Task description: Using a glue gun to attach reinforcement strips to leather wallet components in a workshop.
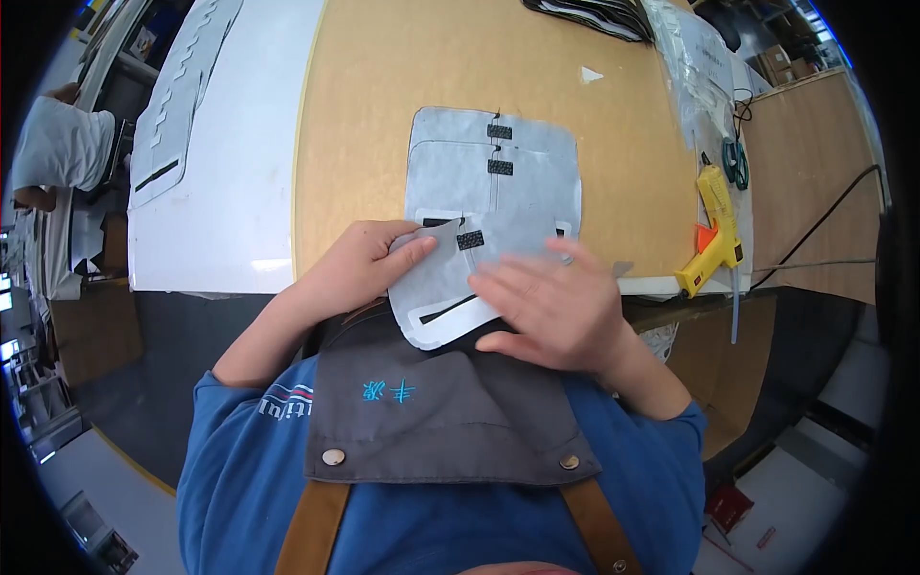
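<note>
A soft grey panel (422,278) with rounded corners hangs partly over the table's near edge. On it are a small black textured patch (470,240), a thin wire and a slot in a white strip. My left hand (362,264) pinches its left side between thumb and fingers. Above its right part is my right hand (561,311), smeared by motion, fingers stretched out and nothing seen in them; whether it touches the panel I cannot tell. Similar grey panels (446,177) lie overlapped beyond, with black patches along a thin wire.
A yellow glue gun (717,220) and dark green-handled scissors (735,163) are at the table's right edge. Dark-edged pieces (594,14) are stacked at the back. More grey pieces (182,86) overlap on the white left surface. Another person (62,144) is at far left.
</note>
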Demonstrator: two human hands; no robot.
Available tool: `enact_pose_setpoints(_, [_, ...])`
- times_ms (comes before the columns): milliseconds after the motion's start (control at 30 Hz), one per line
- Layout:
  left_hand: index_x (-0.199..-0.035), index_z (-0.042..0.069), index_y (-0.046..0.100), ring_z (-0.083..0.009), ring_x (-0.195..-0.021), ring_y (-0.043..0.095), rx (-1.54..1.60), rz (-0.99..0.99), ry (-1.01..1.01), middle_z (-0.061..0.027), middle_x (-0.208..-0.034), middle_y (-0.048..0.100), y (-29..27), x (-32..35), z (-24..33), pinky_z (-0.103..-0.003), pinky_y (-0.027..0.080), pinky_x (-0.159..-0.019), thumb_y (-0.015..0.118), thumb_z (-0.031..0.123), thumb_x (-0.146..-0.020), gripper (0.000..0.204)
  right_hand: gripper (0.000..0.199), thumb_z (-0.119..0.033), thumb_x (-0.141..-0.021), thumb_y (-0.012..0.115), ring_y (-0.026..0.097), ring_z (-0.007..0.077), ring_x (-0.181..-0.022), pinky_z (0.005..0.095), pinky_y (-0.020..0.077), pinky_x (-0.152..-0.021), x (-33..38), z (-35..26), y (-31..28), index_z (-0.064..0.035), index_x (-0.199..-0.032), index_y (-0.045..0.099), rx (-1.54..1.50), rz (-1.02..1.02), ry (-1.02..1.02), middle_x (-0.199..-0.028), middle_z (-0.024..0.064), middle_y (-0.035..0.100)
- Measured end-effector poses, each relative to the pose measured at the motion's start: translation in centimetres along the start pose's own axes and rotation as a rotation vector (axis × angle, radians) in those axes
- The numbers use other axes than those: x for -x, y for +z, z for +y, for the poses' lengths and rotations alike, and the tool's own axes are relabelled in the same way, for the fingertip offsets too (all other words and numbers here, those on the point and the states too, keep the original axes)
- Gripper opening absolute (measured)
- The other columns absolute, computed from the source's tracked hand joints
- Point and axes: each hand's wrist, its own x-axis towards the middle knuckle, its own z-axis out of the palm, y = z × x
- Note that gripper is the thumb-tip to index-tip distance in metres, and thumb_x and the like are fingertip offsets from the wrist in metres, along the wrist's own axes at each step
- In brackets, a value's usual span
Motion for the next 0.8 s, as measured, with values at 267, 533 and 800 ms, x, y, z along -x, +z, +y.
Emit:
enact_pose_setpoints(267, [-0.112, 0.000, 0.068, -0.0211, -0.083, 0.067, -0.291, 0.117, 0.590, -0.0136, -0.091, 0.070, -0.3, 0.0, -0.5, -0.032, 0.052, -0.076, 0.057, 0.025, -0.100, 0.029, 0.033, -0.031, -0.087, 0.072, 0.063, 0.0219, -0.082, 0.0329, 0.0472, -0.075, 3.4, 5.6, 1.2, -0.0031, -0.104, 0.069, -0.344, 0.006, 0.590, -0.094, 0.0072, 0.069])
enact_pose_setpoints(533, [-0.125, 0.010, 0.063, -0.0061, -0.059, 0.045, -0.397, 0.502, 0.350, 0.0009, -0.076, 0.059, -0.4, -3.9, -0.9, -0.025, 0.041, -0.056, 0.073, 0.018, -0.089, 0.039, 0.021, -0.020, -0.086, 0.073, 0.051, 0.0113, -0.064, 0.0269, 0.0414, -0.059, 4.0, 6.9, 3.0, -0.0012, -0.091, 0.067, -0.477, 0.125, 1.058, -0.073, 0.0036, 0.060])
enact_pose_setpoints(800, [-0.132, 0.012, 0.058, -0.0083, -0.059, 0.049, -0.437, 0.515, 0.381, -0.0017, -0.074, 0.057, -0.7, -5.0, -1.4, -0.025, 0.044, -0.058, 0.074, 0.012, -0.085, 0.049, 0.026, -0.027, -0.083, 0.074, 0.049, 0.0158, -0.058, 0.0314, 0.0394, -0.055, 3.3, 7.9, 4.0, -0.0039, -0.081, 0.062, -0.196, 0.027, 0.992, -0.067, 0.0043, 0.053])
